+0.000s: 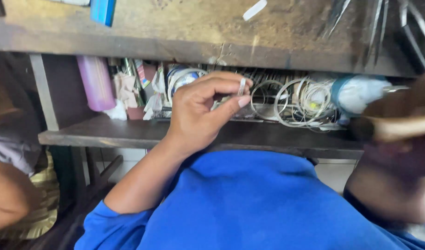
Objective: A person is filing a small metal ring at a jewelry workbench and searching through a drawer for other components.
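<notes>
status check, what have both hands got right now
Left hand pinching a small silver ring at the fingertips. Right hand blurred, gripping a wooden handle. Wire coils crowd the shelf behind.

Silver ring (242,86), pink bottle (97,83)

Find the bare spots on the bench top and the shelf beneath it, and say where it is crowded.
Bench top: bare between the blue box and the metal tools, apart from a white strip. Shelf: its front edge is free left of the left hand, which pinches a small ring. Behind, the pink bottle, paper scraps and wire coils crowd it.
</notes>
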